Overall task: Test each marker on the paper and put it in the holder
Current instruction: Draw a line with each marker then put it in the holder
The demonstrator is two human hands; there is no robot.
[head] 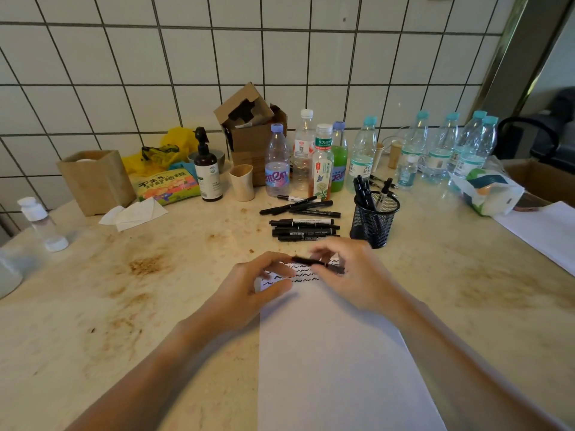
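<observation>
- Far left on the stained bench (pixel 130 306): a small clear bottle (pixel 39 220) with a white cap, then a wooden box (pixel 96 180) and a crumpled tissue (pixel 133 214) in front of it.
- Moving along, a colourful snack bag (pixel 166 186), a dark pump bottle (pixel 207 172) and a beige cup (pixel 242 181) stand before an open cardboard box (pixel 249 129).
- Centre now: the left hand (pixel 249 287) rests on the top corner of the white paper (pixel 329 368), fingers curled and pinching one end of a black marker (pixel 314 263).
- That marker lies level just above the paper's black squiggles (pixel 292 275), blurred.
- The right hand (pixel 354 275) grips its other end, so both hands are clamped on the one marker, close together.
- Behind them, a heap of loose markers (pixel 303 219) lies on the bench, with drink bottles (pixel 311 160) lined up beyond.
- Just right of the heap, the black mesh holder (pixel 375 220) stands upright with several markers in it.
- Further right, a row of water bottles (pixel 445 144), a tissue pack (pixel 488 194) and another sheet (pixel 547 231).
</observation>
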